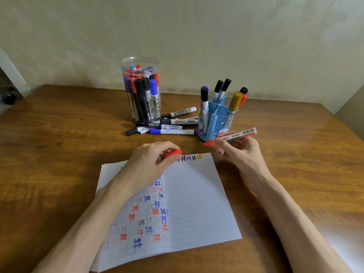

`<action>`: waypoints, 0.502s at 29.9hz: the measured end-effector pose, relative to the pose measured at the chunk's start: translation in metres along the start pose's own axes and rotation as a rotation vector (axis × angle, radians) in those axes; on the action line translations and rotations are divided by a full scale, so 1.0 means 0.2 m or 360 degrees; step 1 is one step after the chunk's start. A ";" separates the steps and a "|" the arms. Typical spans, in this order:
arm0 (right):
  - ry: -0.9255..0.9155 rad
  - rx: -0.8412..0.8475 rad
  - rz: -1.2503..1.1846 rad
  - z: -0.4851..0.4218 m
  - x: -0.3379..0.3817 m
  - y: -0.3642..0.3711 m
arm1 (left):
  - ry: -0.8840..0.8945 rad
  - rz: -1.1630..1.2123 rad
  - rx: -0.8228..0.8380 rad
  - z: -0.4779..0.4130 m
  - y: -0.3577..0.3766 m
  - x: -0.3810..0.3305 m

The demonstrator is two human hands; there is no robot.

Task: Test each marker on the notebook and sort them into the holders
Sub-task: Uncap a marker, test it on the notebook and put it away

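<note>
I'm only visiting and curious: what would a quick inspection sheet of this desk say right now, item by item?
Surface: wooden table, brown grain.
Job's things: notebook lying open, with coloured test marks; clear jar packed with markers; blue holder with several markers standing in it; loose markers lying on the table between the two.
Clutter: nothing seen.
Hands: left hand pinches a red cap; right hand holds the uncapped red marker beside the blue holder.
Cables: nothing seen.
Surroundings: pale wall behind the table.

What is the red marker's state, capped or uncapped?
Uncapped. The right hand holds the red marker, tip bare; the left hand pinches its red cap apart from it.
</note>
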State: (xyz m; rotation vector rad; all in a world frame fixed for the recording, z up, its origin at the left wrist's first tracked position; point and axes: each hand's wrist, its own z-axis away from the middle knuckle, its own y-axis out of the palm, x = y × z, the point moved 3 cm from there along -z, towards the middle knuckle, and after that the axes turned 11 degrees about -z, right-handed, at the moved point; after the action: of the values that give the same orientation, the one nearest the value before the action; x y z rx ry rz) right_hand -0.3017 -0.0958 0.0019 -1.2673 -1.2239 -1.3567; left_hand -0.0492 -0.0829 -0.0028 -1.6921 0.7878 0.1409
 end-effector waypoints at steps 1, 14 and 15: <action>-0.0026 0.0012 0.0070 0.00 -0.01 0.00 | 0.0012 -0.0036 -0.0009 0.00 0.00 0.00; -0.0290 0.0026 0.0547 -0.05 -0.09 0.04 | 0.0042 -0.0173 -0.0012 0.00 0.04 0.01; -0.0296 0.0021 0.0545 -0.05 -0.09 0.04 | 0.0044 -0.0177 -0.0010 0.00 0.04 0.01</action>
State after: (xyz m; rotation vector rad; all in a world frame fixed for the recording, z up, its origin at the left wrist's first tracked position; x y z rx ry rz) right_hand -0.2936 -0.1069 -0.0157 -1.5400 -1.0751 -1.0002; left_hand -0.0515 -0.0834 -0.0103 -1.7426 0.7127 0.0430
